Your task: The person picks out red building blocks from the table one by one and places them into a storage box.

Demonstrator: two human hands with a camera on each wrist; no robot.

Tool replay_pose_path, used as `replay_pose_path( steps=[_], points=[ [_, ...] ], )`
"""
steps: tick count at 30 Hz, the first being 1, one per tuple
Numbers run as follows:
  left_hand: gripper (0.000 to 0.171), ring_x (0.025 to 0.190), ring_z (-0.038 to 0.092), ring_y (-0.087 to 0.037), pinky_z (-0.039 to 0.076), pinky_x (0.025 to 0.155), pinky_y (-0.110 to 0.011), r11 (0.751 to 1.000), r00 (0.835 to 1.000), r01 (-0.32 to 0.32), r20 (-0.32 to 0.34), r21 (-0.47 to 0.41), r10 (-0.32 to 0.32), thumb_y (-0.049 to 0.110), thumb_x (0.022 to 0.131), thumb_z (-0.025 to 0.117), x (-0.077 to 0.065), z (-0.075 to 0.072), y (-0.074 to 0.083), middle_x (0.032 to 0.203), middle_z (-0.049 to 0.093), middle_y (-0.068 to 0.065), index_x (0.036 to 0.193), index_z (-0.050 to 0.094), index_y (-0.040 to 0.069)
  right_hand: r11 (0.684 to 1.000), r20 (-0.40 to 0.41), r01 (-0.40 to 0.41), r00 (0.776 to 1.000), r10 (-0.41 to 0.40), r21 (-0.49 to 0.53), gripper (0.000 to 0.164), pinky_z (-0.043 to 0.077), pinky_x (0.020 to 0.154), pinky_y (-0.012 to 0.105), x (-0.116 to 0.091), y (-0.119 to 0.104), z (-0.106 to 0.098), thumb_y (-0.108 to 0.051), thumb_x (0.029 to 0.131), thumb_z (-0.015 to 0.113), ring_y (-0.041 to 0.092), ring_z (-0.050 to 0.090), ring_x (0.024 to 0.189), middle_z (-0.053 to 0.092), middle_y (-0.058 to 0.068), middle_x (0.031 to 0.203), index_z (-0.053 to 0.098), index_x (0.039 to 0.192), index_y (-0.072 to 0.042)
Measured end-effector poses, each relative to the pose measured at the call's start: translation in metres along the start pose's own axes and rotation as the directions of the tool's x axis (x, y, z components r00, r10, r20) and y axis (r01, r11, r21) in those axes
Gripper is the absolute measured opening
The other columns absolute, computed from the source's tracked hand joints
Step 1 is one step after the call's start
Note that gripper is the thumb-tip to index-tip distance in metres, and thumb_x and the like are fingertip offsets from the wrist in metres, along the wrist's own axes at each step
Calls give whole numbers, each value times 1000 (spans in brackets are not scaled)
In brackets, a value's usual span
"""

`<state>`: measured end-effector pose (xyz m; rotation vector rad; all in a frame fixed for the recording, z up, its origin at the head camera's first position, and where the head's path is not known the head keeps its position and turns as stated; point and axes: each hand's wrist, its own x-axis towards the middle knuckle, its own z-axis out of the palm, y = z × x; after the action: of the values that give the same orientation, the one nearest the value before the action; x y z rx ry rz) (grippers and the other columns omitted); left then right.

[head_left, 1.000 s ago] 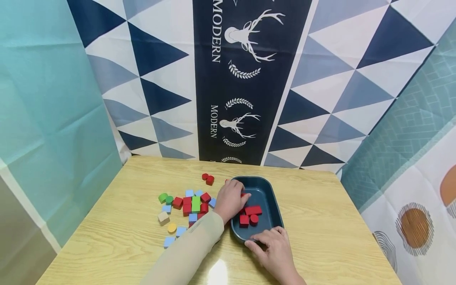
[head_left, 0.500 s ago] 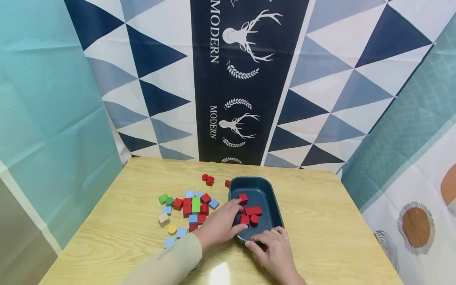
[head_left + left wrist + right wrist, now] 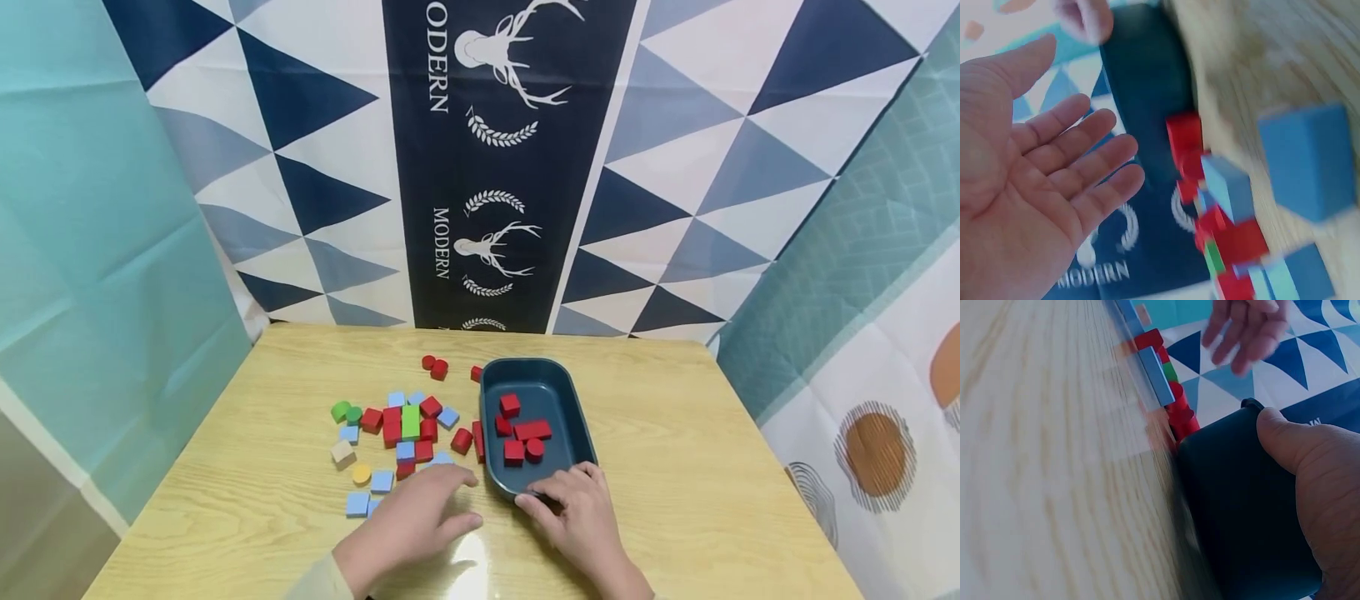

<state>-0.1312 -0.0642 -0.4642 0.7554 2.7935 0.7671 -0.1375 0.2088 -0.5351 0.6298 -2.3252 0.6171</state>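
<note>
Tray [image 3: 561,400], dark blue with rounded corners, sits on the tabletop [image 3: 690,475] a little right of centre, its near end held by the right hand [image 3: 581,518], whose thumb and fingers pinch the rim. Five red pieces lie inside, toward its left side: a cube [image 3: 510,406] farthest off, a darker piece [image 3: 503,426] just nearer, a long block [image 3: 532,430], and nearest, another cube [image 3: 513,453] beside a cylinder [image 3: 535,450].

Outside the left wall, a long red bar [image 3: 479,442] stands close against the tray; whether it touches is unclear. A rounded red piece [image 3: 461,441] is just left of it. The left hand [image 3: 412,517] holds nothing, its fingers extended and thumb spread apart, and it partly hides some blue blocks [image 3: 442,460].

Farther left is a cluster of red and blue blocks around a bright green block [image 3: 410,422], with a beige block [image 3: 343,454], a yellow disc [image 3: 362,475] and two green pieces [image 3: 341,411] at its edge. Two small red pieces [image 3: 439,370] lie beyond the cluster, and another [image 3: 476,374] is by the tray's far left corner. Behind the tabletop hangs patterned cloth [image 3: 487,158] with white stag heads.
</note>
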Motion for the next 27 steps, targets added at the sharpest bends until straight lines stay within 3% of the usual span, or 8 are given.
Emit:
replay_pose_path(
  steps=[2,4,8,10,12,14,19,27],
  points=[
    [45,132,66,-27,55,110,-51,999,996,45,-76,-6,-45,44,99,75,-5,-6,-9,138,72,-4,134,70,16,1000,13,-13,1000,14,-4,18,38,93,37,2,0,-1,-41,78,92,1,53,74,67,-19,72,79,81,-28],
    [44,133,65,-31,55,110,-54,996,981,93,-169,0,-92,40,98,78,-9,-11,-21,139,72,-7,132,71,13,1000,22,-23,999,23,-10,18,38,93,37,2,0,-1,-41,78,93,0,53,74,67,-19,72,79,80,-29],
    [48,132,64,-36,55,109,-56,976,926,212,-328,49,-185,33,95,82,-9,-25,-54,140,70,-14,133,70,7,999,28,-29,999,30,-17,18,39,94,38,2,0,-1,-41,77,93,0,54,74,67,-20,72,79,80,-29],
    [51,130,64,-38,54,109,-57,959,901,276,-365,65,-234,31,96,82,-7,-33,-72,139,68,-16,136,67,4,1000,26,-24,999,25,-18,18,39,94,38,2,0,0,-42,77,93,0,55,74,67,-20,72,79,80,-29],
    [54,130,63,-40,54,109,-58,946,891,313,-369,82,-263,27,97,81,-4,-41,-90,142,67,-19,140,63,1,1000,22,-20,1000,20,-18,19,39,93,38,1,1,0,-42,77,93,0,55,74,67,-20,73,79,80,-29],
    [55,128,64,-42,54,108,-58,941,899,316,-355,122,-256,21,98,80,0,-47,-106,142,66,-22,143,61,-2,1000,18,-14,1000,14,-18,19,39,93,37,0,0,0,-42,78,92,-1,56,74,67,-20,73,79,81,-29],
    [52,119,68,-42,57,104,-56,938,942,259,-276,229,-192,12,95,82,12,-52,-131,137,70,-24,140,63,-5,1000,13,-8,1000,8,-5,19,38,91,36,0,-1,1,-43,79,92,-1,54,73,67,-20,73,79,80,-29],
    [39,97,67,-29,61,92,-49,925,952,247,-250,290,-175,12,90,86,26,-48,-141,119,77,-14,124,72,1,1000,5,-7,1000,6,7,18,38,90,36,1,-2,-1,-41,78,92,-2,53,73,67,-20,73,79,81,-29]
  ],
)
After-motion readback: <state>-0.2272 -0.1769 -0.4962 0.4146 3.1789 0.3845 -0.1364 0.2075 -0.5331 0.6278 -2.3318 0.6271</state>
